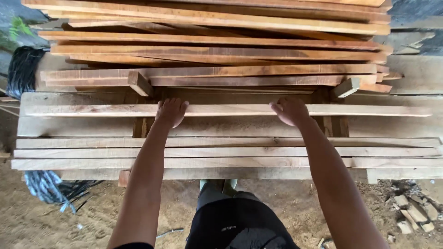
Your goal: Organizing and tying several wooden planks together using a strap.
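1. Plank [230,110], pale and long, lies crosswise atop the lower stack [230,152]
2. Left hand [170,112] rests on it, fingers seemingly curled over its far edge
3. Right hand [290,110] grips likewise
4. Reddish boards [217,46] piled behind

We see a sandy dirt floor [55,221] carrying a layered stack of wooden planks [221,152], with stone rubble [415,214] and a bundle of dark cord [46,186] beside.

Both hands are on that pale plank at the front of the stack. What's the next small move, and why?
Probably close both hands fully and lift level: the left hand and right hand sit spread apart on the pale plank, which lies loose atop the lower boards.
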